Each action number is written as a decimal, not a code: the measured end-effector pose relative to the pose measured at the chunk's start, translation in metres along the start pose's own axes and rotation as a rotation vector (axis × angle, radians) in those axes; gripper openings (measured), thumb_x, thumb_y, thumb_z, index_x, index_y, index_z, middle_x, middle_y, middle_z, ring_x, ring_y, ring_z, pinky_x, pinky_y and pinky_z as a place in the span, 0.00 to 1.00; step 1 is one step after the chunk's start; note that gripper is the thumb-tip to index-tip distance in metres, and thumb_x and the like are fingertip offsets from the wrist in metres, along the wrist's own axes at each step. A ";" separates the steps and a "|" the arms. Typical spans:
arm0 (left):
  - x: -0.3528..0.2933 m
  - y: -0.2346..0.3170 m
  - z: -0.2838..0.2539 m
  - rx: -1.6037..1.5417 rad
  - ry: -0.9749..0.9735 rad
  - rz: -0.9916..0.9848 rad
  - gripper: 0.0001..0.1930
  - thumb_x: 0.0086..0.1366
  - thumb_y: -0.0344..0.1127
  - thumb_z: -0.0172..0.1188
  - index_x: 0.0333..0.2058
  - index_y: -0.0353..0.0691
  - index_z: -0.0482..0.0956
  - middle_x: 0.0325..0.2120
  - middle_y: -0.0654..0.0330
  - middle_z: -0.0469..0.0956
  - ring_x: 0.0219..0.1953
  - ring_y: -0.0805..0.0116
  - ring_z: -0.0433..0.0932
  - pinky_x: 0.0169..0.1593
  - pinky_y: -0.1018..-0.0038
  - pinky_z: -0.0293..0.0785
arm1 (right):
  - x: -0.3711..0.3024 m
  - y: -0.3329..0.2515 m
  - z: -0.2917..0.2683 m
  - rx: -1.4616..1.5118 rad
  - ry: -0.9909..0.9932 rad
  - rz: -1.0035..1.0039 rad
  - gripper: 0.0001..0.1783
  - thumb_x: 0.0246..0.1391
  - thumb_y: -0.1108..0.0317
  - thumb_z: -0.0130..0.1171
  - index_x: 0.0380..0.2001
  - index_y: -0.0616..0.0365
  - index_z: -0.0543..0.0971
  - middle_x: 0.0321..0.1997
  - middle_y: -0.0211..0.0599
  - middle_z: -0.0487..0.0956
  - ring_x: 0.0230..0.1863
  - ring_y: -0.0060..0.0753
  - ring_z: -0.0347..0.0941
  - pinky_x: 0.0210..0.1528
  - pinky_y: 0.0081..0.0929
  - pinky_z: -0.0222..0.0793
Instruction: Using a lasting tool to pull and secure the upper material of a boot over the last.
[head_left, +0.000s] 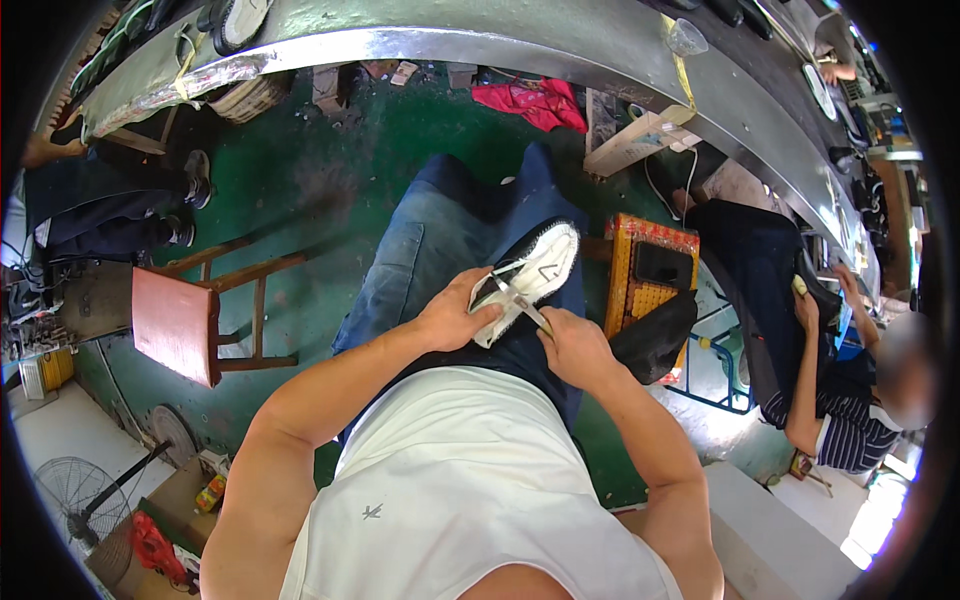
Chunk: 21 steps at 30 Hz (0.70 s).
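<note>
A black shoe with a white sole lies sole-up on my lap, over my blue jeans. My left hand grips the heel end of the shoe. My right hand holds a thin metal blade whose tip rests against the edge of the white sole, between the two hands.
A red-seated wooden chair stands to my left on the green floor. An orange crate and a black shoe sit to my right. A seated person works on another shoe at the right. A curved metal conveyor runs across the top.
</note>
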<state>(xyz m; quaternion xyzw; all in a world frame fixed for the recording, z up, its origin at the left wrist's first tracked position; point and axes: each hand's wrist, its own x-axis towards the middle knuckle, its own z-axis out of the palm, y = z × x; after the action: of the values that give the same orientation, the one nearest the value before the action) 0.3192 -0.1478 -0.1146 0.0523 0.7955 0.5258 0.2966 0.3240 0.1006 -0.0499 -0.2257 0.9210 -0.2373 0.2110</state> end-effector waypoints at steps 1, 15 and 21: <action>-0.001 0.001 0.001 0.020 0.011 -0.012 0.37 0.70 0.46 0.59 0.70 0.32 0.57 0.67 0.42 0.63 0.70 0.49 0.64 0.71 0.64 0.60 | -0.003 -0.003 -0.005 0.045 -0.054 0.036 0.12 0.60 0.68 0.58 0.44 0.62 0.74 0.37 0.54 0.79 0.40 0.61 0.78 0.43 0.51 0.73; -0.020 0.029 0.020 0.290 0.053 -0.016 0.40 0.71 0.47 0.56 0.71 0.28 0.50 0.71 0.40 0.54 0.67 0.39 0.65 0.69 0.60 0.64 | -0.007 -0.009 -0.059 0.231 -0.432 0.189 0.20 0.60 0.65 0.58 0.48 0.72 0.73 0.48 0.67 0.78 0.53 0.66 0.74 0.55 0.50 0.69; -0.005 -0.002 0.001 0.306 0.008 0.229 0.34 0.73 0.45 0.53 0.69 0.27 0.58 0.69 0.37 0.59 0.73 0.41 0.54 0.73 0.57 0.54 | 0.015 -0.012 -0.083 -0.182 -0.626 0.185 0.14 0.63 0.64 0.56 0.40 0.68 0.75 0.33 0.56 0.82 0.38 0.58 0.81 0.43 0.51 0.75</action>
<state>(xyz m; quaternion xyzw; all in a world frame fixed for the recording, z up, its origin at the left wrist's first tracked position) 0.3237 -0.1500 -0.1146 0.1846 0.8562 0.4294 0.2202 0.2744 0.1120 0.0179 -0.2211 0.8454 -0.0533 0.4833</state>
